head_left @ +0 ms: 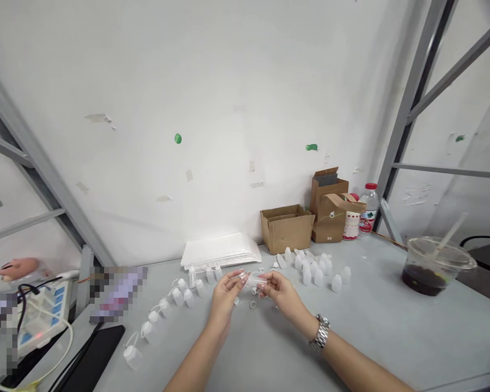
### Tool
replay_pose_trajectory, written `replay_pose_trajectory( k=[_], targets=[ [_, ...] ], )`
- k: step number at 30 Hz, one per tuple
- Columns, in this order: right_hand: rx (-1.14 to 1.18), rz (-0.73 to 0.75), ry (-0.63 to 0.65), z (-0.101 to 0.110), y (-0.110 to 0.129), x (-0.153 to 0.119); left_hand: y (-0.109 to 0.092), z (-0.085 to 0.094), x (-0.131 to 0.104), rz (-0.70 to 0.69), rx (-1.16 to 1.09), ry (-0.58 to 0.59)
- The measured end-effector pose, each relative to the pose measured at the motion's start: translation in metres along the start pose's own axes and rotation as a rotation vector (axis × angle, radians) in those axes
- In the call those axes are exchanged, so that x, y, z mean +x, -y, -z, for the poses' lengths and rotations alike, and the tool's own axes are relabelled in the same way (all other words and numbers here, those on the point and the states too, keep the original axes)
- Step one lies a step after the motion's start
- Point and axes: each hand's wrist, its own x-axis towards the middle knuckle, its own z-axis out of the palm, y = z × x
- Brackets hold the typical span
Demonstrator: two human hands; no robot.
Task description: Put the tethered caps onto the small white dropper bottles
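A small translucent plastic bottle (pixel 256 280) lies on its side between my two hands above the grey table. The fingertips of my left hand (pixel 227 292) pinch at its left end, where a cap or ring may be; that part is too small to make out. My right hand (pixel 285 296), with a metal watch at the wrist, grips the other end. Under the hands lie several small white cap pieces, one of them a ring (pixel 252 305). Capped bottles (pixel 177 296) stand in a curved row to the left. On the right is a cluster of uncapped bottles (pixel 318 276).
A stack of white sheets (pixel 220 249) rests by the wall. Behind the cluster stand an open cardboard box (pixel 288 231), a brown paper bag (pixel 330 220) and a water bottle (pixel 368 209). A dark drink cup (pixel 427 272) is far right, a power strip (pixel 44 321) far left.
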Motion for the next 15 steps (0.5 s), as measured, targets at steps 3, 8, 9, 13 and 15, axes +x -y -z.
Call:
replay_pose_trajectory(
  k=[3, 8, 9, 13, 15],
  targets=[
    [-0.131, 0.119, -0.053, -0.003, -0.001, -0.006, 0.005, 0.001, 0.001, 0.010, -0.032, -0.010],
    [-0.445, 0.281, -0.113, -0.006, 0.003, -0.016, 0.008, 0.002, 0.000, 0.003, -0.030, -0.016],
    [-0.434, 0.272, -0.114, -0.006, 0.004, -0.016, 0.006, 0.002, 0.000, 0.001, -0.022, -0.011],
    [-0.172, 0.037, -0.040, -0.008, 0.005, -0.011, -0.004, 0.000, -0.002, 0.000, 0.013, 0.029],
    [-0.074, -0.096, 0.025, -0.008, 0.004, -0.008, -0.009, 0.000, -0.002, -0.005, 0.024, 0.050]
  ],
)
